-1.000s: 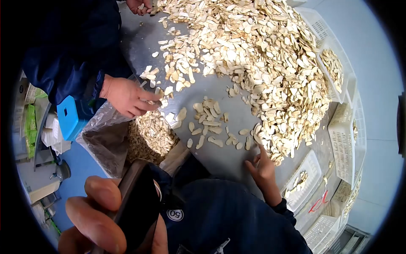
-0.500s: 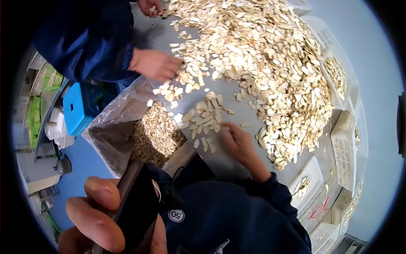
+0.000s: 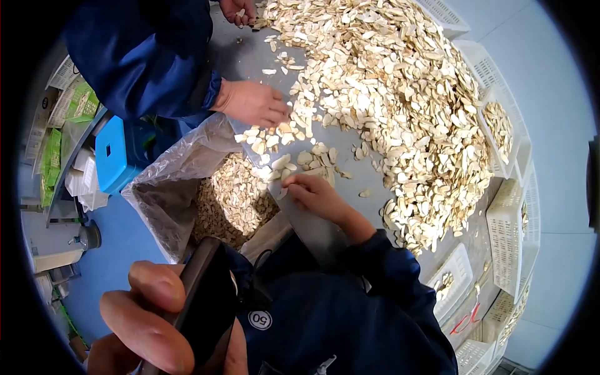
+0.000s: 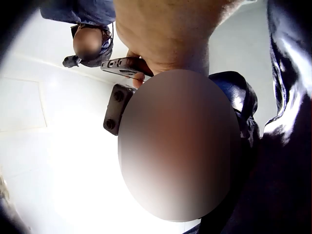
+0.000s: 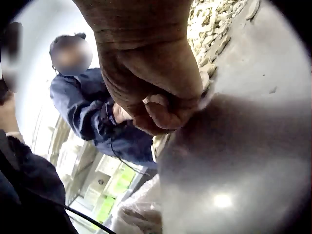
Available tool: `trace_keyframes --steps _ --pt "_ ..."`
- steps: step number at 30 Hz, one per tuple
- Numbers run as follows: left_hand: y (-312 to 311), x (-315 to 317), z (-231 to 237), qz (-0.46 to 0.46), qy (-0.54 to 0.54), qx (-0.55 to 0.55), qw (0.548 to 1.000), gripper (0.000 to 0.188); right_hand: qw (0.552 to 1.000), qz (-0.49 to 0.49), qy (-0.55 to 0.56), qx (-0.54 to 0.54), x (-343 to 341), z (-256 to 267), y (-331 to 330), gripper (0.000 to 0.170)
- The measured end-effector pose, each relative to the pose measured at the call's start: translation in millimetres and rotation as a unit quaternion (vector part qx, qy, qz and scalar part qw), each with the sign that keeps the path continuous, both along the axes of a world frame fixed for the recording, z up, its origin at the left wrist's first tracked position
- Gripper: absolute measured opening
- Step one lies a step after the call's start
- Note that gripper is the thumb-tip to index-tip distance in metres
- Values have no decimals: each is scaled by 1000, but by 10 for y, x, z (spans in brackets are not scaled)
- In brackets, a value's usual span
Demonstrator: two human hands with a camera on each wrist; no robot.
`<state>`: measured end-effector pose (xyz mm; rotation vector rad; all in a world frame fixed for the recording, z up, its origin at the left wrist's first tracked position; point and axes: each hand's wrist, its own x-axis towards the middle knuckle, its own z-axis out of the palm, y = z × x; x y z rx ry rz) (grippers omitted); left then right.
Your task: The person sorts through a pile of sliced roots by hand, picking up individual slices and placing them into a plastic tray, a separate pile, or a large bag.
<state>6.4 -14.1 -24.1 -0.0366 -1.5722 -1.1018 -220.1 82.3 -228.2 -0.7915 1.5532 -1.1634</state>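
My left hand (image 3: 147, 319) grips a dark phone (image 3: 203, 303) close to the head camera; the left wrist view shows the phone (image 4: 127, 67) edge-on. At the near left part of the grey table (image 3: 312, 234), my right hand (image 3: 320, 199) pinches a pale dried slice (image 3: 282, 194) between curled fingers and thumb, low over the metal. Loose slices (image 3: 319, 156) lie just beyond it. In the right wrist view the right hand (image 5: 156, 92) is curled close to the tabletop, and its palm side is partly in shadow.
A large heap of slices (image 3: 400, 100) covers the far and right table. A plastic-lined container (image 3: 162, 200) of slices stands left of the table edge. Another person's hand (image 3: 253, 103) touches slices beyond it. White baskets (image 3: 505, 231), a tray (image 3: 453, 281) and red-handled scissors (image 3: 465, 320) are right.
My right hand has moved left from the heap's near edge, across the loose slices, toward the container. The other person's hand has moved away from above the container. My left hand still grips the phone.
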Motion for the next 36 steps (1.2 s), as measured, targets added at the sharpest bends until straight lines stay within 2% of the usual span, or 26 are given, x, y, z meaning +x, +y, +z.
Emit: trace_keyframes --steps 1,3,4,5,6,8,10,11,14,15,17,18,19,20,22,24,25,26,27,28,29,31,33,34,35,36 --pt "-8 36 -10 3 -6 13 1000 49 998 -47 45 11 -36 46 60 26" --pt "-113 28 -76 -12 27 -31 999 54 984 -168 59 18 -206 247 311 26" --pt "-195 -2 -127 -26 50 -60 997 56 969 -218 113 16 -348 133 481 27" --pt "-279 -16 -166 -40 65 -88 993 58 935 -245 251 50 -453 136 625 31" --pt "-353 -15 -213 -57 78 -115 989 60 896 -249 341 134 -493 255 684 30" --pt "-491 87 -350 -95 86 -171 977 64 842 -213 482 118 -604 -29 780 40" --pt "-496 111 -288 -95 62 -195 974 68 796 -147 557 185 -556 -87 678 49" --pt "-418 -5 -99 -56 35 -174 983 68 770 -114 590 215 -488 -120 598 54" --pt "-268 -198 213 40 7 -137 990 69 784 -48 569 242 -312 34 286 63" --pt "-255 -210 175 61 36 -142 987 69 789 -26 559 254 -221 98 143 63" --pt "-323 -172 100 8 74 -186 980 68 779 5 593 202 -16 -75 -20 63" --pt "-488 -68 37 -66 83 -224 969 68 790 3 586 179 156 0 -137 62" --pt "-483 -50 44 -88 73 -195 974 63 806 1 581 114 286 -25 -178 59" --pt "-479 -33 51 -108 64 -166 978 57 827 31 549 120 372 -43 -251 58" --pt "-79 22 284 -42 1 26 999 37 864 88 479 131 462 -49 -340 55" --pt "313 97 512 15 -76 216 973 19 914 8 402 53 382 -11 -9 45" --pt "294 46 442 15 -49 194 980 22 931 -31 362 14 332 13 203 41" --pt "275 -4 371 14 -22 171 985 26 913 -103 395 -9 267 22 401 35" --pt "65 -228 59 -16 78 30 996 46 887 -173 427 -34 175 72 601 31" --pt "-64 -352 -139 -45 179 -112 976 67 896 -202 389 63 76 207 900 31" --pt "-91 -384 -152 -54 179 -121 975 67 896 -229 346 159 14 445 1190 31" --pt "-103 -447 -152 -70 179 -139 971 66 822 -341 426 163 -67 305 1909 36" --pt "-161 -745 3 4 201 -210 957 66 777 -463 391 169 14 460 2423 36" --pt "-150 -763 0 -3 201 -216 956 66 729 -500 434 174 -17 317 2715 35" --pt "-141 -782 -2 -9 201 -221 954 66 715 -507 434 207 -3 289 2946 35" --pt "-109 -629 -111 -58 191 -197 960 66 700 -514 434 238 10 254 3093 35"
